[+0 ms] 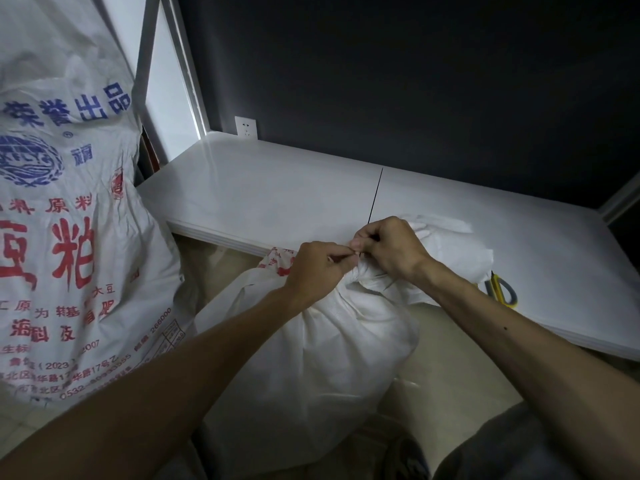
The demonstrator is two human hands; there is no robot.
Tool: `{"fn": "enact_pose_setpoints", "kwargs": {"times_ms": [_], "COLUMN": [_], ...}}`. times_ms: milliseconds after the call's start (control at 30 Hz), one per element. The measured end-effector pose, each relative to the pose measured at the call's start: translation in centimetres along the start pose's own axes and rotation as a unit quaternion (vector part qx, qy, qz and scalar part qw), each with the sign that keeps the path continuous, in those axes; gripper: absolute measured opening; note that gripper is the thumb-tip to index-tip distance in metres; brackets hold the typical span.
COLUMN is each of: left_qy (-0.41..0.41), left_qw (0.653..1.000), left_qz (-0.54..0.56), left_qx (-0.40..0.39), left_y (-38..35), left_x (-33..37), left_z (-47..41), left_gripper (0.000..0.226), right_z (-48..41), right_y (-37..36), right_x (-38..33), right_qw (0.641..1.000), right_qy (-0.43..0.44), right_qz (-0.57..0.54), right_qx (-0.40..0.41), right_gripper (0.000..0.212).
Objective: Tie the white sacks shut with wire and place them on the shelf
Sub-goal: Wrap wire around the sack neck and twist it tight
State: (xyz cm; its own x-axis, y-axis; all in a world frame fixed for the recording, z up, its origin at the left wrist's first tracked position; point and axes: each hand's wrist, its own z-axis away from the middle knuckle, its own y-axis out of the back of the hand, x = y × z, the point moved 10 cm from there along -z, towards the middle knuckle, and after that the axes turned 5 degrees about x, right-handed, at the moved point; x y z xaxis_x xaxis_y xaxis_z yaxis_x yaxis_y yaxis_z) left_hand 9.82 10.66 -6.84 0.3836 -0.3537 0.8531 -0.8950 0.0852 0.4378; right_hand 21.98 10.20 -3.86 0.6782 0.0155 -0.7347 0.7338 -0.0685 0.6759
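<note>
A filled white sack (322, 355) stands on the floor in front of me, its neck gathered tight and its loose top flopped onto the white shelf board (263, 188). My left hand (317, 270) and my right hand (389, 245) meet at the gathered neck. Both pinch a thin dark wire (375, 195) there. One free end of the wire sticks straight up above my right hand, over the shelf board. How the wire runs round the neck is hidden by my fingers.
A large printed white sack (65, 216) with blue and red characters stands at the left against the shelf's metal upright (143, 64). Yellow-handled scissors (502, 289) lie on the board to the right. A wall socket (246, 127) sits at the back, on the dark wall.
</note>
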Motion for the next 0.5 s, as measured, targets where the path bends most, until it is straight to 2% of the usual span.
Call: {"fn": "enact_pose_setpoints", "kwargs": {"times_ms": [133,267,400,500], "left_qy": [0.104,0.107,0.091,0.111], "left_qw": [0.986,0.979,0.985,0.981], "left_qz": [0.131,0.168,0.136,0.151], "left_qx": [-0.008,0.032,0.046,0.052], "left_y": [-0.02,0.45,0.45,0.42], "left_x": [-0.68,-0.93,-0.79,-0.91], "left_z": [-0.06,0.54,0.71,0.77], "left_gripper": [0.011,0.012,0.012,0.009], "right_z": [-0.28,-0.16,-0.24,-0.19], "right_y": [0.33,-0.17,0.03,0.03], "right_x": [-0.48,-0.27,0.04,-0.12], "right_qw": [1.000,0.999,1.000,1.000], "right_qy": [-0.006,-0.010,-0.015,-0.009], "right_qz": [-0.017,-0.026,-0.016,-0.007], "right_qx": [-0.006,-0.019,-0.010,0.001], "right_gripper": [0.015,0.015,0.015,0.017]}}
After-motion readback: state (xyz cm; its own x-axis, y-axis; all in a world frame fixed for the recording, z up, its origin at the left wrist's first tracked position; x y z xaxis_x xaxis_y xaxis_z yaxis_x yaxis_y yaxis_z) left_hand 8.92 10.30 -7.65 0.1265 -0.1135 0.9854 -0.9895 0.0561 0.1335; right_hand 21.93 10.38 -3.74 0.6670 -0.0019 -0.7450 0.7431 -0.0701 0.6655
